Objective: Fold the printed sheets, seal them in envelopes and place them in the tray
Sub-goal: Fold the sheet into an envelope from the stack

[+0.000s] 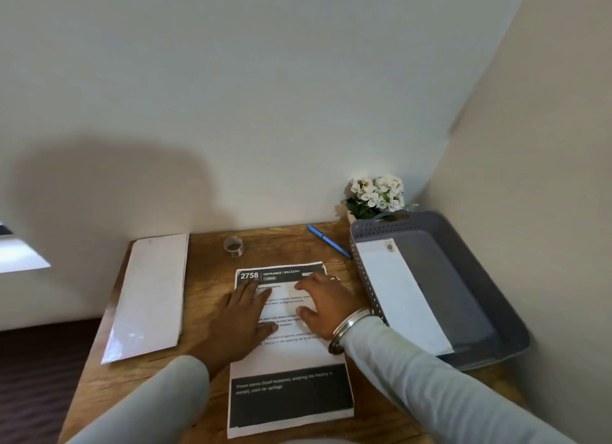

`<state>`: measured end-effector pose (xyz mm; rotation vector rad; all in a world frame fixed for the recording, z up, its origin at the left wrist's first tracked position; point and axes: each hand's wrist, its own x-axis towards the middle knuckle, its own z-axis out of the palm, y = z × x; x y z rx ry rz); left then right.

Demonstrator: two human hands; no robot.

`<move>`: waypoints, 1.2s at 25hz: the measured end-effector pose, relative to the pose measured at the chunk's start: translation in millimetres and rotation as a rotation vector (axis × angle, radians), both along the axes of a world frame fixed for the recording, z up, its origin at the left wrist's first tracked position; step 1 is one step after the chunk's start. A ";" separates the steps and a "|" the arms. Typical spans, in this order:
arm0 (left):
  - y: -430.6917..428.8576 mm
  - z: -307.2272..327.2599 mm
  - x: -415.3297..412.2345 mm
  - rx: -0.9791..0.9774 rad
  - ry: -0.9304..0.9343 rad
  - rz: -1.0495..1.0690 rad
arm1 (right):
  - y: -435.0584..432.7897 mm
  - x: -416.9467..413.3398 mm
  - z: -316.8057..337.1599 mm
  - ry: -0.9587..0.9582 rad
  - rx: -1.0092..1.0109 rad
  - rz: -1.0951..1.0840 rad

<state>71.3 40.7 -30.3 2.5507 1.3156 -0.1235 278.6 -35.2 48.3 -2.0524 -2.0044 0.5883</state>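
Note:
A stack of printed sheets (288, 374) lies in the middle of the wooden desk (205, 264), with a dark header reading 2758 at its far end. My left hand (241, 317) lies flat on the top sheet's left side. My right hand (323, 302) rests on the sheet's right side with its fingers bent, fingertips on the paper. A stack of white envelopes (149, 294) sits on the desk's left. At the right stands a grey tray (463, 278) that holds one white envelope (397, 291).
A roll of clear tape (233, 245) and a blue pen (328, 240) lie at the back of the desk. White flowers in a pot (376, 195) stand in the back right corner. Walls close off the back and right sides.

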 end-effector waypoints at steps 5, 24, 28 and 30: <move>-22.2 -11.3 -29.6 0.090 0.017 -0.023 | -11.0 -42.3 -42.1 -0.133 -0.112 0.188; 9.7 7.9 -50.3 -0.057 0.066 -0.108 | 26.7 -55.4 -39.7 -0.417 -0.260 0.047; 10.3 9.9 -50.7 -0.059 0.058 -0.117 | 14.5 -80.6 -47.9 -0.304 -0.223 0.086; 9.7 11.9 -49.9 -0.076 0.059 -0.126 | 19.3 -63.7 -49.4 -0.273 -0.261 -0.001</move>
